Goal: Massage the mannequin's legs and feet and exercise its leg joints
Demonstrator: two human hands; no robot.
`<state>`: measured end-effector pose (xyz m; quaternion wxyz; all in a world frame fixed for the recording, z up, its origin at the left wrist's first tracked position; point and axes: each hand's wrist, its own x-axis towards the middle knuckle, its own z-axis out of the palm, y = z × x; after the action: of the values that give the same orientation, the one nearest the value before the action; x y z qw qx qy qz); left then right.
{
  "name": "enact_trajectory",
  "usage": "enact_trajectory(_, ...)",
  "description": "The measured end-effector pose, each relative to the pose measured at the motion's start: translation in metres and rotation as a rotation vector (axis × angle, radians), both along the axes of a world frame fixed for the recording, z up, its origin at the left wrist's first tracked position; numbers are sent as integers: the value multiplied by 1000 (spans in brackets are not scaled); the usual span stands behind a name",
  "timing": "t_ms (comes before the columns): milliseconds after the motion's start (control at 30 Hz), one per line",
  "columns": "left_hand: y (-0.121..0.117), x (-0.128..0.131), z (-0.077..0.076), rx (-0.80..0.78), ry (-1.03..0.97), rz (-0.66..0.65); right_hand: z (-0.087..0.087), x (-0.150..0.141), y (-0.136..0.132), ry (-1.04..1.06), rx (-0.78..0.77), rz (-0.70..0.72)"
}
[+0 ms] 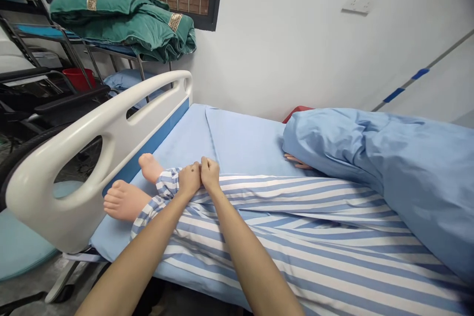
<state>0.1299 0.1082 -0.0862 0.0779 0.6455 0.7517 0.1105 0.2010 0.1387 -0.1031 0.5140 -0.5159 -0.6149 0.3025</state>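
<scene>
Work area: the lower centre of the frame, on a hospital bed [240,143] made up with a pale blue sheet. A patient-care manikin [289,217] lies along the bed, dressed in blue-and-white striped trousers [296,222]. The trousers cover the legs down to the ankles, where the gathered cuff [166,183] sits. Both bare feet [126,201] are exposed at lower centre-left, close to the white plastic footboard [92,123].

Grip state: the left hand [189,180] and right hand [210,174] are both clenched and touch each other at the knuckles, resting on the striped fabric just beyond the cuff. Whether cloth is gathered inside either grip cannot be determined.

Current condition: the lower body is clothed. The upper body lies under a blue blanket [374,173] at right, with a manikin hand [296,162] protruding from beneath its edge. Folded green quilts [122,19] occupy a wire rack [55,34] at upper left.
</scene>
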Motion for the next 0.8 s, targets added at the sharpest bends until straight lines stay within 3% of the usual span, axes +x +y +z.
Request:
enact_trajectory(100, 1, -8, -5, 101, 10, -50, 1, -2, 0, -7, 16, 13)
enact_trajectory(200, 4, -13, -3, 165, -112, -4, 2, -2, 0, 43, 17, 2)
enact_trajectory(433, 28, 7, 16, 479, -934, 191, 5, 1, 6, 195, -56, 14)
enact_trajectory(500, 31, 15, 13, 498, -1036, 241, 5, 2, 6, 219, -63, 13)
enact_trajectory(667, 22, 22, -6, 462, -755, 204, 6, 3, 3, 266, -82, 15)
enact_trajectory(800, 19, 19, -11, 404, -620, 181, 8, 2, 2, 249, -103, 29)
